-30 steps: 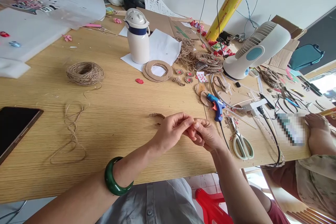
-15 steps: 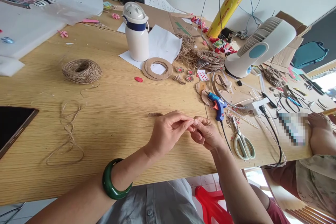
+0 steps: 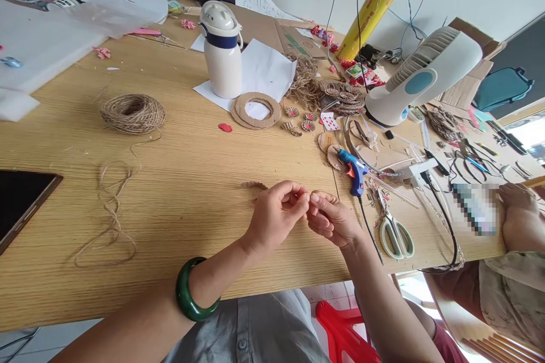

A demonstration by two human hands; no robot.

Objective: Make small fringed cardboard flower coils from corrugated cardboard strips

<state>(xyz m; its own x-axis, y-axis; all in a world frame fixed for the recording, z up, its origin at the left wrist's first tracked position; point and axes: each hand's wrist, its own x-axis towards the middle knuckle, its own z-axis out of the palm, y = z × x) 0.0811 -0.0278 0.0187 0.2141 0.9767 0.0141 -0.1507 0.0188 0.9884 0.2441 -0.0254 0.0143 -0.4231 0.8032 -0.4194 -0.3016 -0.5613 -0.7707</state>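
Note:
Just above the table's front part, my left hand and my right hand meet fingertip to fingertip, both closed in a pinch. Whatever is between the fingers is too small or hidden to make out. Behind my left hand a thin brown corrugated cardboard strip shows; I cannot tell whether it lies on the table or is in that hand. To the right of my right hand are a blue glue gun and scissors with pale green handles.
A coil of twine and a dark tablet are at left. Farther back stand a white bottle, cardboard rings, rosettes and a white fan. Another person's hand rests at right.
My fingertips have shifted slightly left, and my left wrist with its green bangle has moved a little to the right. A bit more of the cardboard strip shows.

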